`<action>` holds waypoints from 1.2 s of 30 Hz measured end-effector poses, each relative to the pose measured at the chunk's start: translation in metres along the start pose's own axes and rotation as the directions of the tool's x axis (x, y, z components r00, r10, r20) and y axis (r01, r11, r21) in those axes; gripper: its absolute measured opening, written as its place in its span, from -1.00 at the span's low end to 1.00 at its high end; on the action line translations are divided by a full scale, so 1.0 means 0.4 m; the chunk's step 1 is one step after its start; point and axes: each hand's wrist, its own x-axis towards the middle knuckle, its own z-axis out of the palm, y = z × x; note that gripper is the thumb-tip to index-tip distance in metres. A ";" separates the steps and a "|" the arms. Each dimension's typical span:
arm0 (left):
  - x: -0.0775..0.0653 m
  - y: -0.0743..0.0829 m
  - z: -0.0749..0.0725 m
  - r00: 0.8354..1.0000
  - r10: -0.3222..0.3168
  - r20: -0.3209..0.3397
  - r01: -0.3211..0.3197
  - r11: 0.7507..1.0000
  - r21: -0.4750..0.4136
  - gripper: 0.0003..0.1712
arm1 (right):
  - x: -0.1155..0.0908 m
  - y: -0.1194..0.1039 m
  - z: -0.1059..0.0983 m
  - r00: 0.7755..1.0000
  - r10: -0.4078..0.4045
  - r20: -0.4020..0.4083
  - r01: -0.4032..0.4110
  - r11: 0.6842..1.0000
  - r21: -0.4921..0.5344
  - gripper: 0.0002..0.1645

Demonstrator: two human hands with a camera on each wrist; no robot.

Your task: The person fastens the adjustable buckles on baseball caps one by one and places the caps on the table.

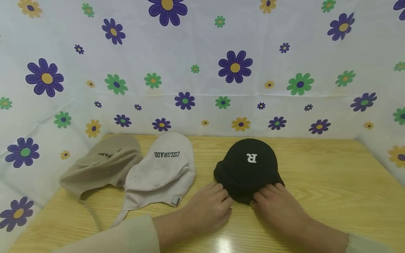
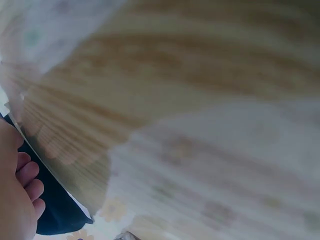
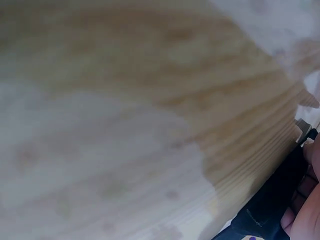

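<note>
A black cap (image 1: 235, 165) with a white letter R on it sits on the wooden table, right of the middle in the head view. My left hand (image 1: 210, 207) holds its near left edge, fingers curled in toward the fabric. At the near right edge, my right hand (image 1: 280, 209) grips the brim area with its fingertips tucked under the cloth. In the left wrist view, curled fingers (image 2: 34, 190) lie against the dark fabric (image 2: 57, 212). The right wrist view shows the cap's dark edge (image 3: 272, 200) in the fingers, which are partly out of frame.
To the left lie a light grey cap (image 1: 171, 144) lettered COLORADO and a tan cap (image 1: 104, 174), side by side and slightly overlapping, with straps trailing toward me. Behind the table (image 1: 332, 168) hangs a white cloth (image 1: 202, 42) printed with flowers, wrapping round both sides.
</note>
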 end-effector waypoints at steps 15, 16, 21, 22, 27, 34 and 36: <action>0.001 -0.010 0.001 0.999 0.000 0.053 0.001 1.000 -0.006 -0.88 | -0.042 0.062 0.013 0.994 0.018 -0.109 -0.019 1.000 -0.001 -0.31; 0.001 -0.010 0.001 0.999 0.000 0.052 0.000 1.000 -0.005 -0.87 | -0.045 0.067 0.012 0.994 0.021 -0.109 -0.022 1.000 -0.005 -0.31; -0.003 -0.001 0.003 0.999 0.005 0.041 -0.005 1.000 -0.002 -0.87 | -0.075 0.086 0.009 0.997 0.061 -0.053 -0.062 0.998 -0.019 -0.44; -0.008 0.007 0.003 0.999 0.001 0.043 -0.001 1.000 -0.010 -0.86 | -0.085 0.086 0.008 0.997 0.070 -0.040 -0.070 0.997 -0.017 -0.43; -0.026 0.028 0.002 0.997 -0.011 0.074 0.015 0.999 -0.048 -0.85 | -0.126 0.094 0.004 0.994 0.109 -0.014 -0.109 0.994 -0.011 -0.20; -0.012 0.008 -0.004 0.993 -0.002 0.120 0.004 1.000 -0.013 -0.85 | -0.140 0.161 -0.001 0.988 0.152 -0.033 -0.153 0.988 -0.016 -0.48; -0.006 0.002 -0.003 0.993 -0.010 0.120 0.010 1.000 -0.001 -0.86 | -0.142 0.185 -0.006 0.985 0.175 -0.014 -0.175 0.984 -0.024 -0.61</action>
